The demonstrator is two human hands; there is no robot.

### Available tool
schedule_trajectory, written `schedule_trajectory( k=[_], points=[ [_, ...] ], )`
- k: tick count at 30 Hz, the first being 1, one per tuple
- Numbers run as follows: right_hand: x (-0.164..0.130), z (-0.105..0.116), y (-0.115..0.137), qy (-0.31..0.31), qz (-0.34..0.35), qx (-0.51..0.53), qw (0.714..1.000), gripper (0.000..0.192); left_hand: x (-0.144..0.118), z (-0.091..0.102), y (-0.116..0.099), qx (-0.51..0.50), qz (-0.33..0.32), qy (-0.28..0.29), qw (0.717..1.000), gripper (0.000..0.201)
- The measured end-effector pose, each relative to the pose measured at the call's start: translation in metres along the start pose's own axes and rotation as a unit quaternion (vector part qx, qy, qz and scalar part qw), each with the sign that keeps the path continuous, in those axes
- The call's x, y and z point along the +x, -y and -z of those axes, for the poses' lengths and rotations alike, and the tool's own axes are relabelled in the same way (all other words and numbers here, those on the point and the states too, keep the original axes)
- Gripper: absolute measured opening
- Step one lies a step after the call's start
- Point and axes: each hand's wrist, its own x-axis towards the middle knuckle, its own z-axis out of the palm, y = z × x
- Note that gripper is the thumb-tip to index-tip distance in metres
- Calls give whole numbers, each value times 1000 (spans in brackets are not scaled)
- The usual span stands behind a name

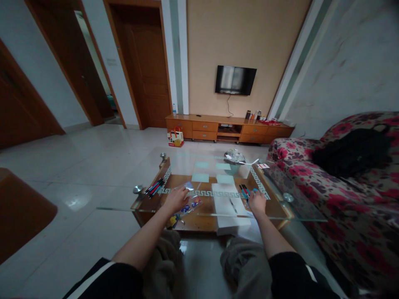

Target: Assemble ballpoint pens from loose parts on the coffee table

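My left hand (pixel 178 200) is closed on the edge of a clear plastic bag (pixel 195 202) with blue and red printed marks, lying over the glass tabletop. My right hand (pixel 258 203) is at the right side of the table, fingers bent together, with a bit of blue pen (pixel 255 190) at the fingertips. Just left of it lies a small bunch of pens (pixel 245 192) in red, blue and black. A larger bunch of similar pens (pixel 154 188) rests near the table's left edge. One single pen (pixel 233 205) lies between my hands, above a white box.
The glass coffee table (pixel 205 215) has metal knobs at its corners; a white box (pixel 232 227) sits beneath the glass. Beyond it stands a filled waste bin (pixel 236 168). A flowered sofa (pixel 299 172) with a black bag (pixel 352 151) is on the right, and a brown seat (pixel 25 211) on the left.
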Motion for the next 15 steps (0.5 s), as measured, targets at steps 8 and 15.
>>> schedule_trajectory(
  k=[8,15],
  points=[
    [-42,29,23,-93,55,49,993,37,-22,17,29,-20,137,-21,990,31],
    [-76,21,70,-130,148,215,957,30,-36,18,65,-54,267,-17,962,36]
  ],
)
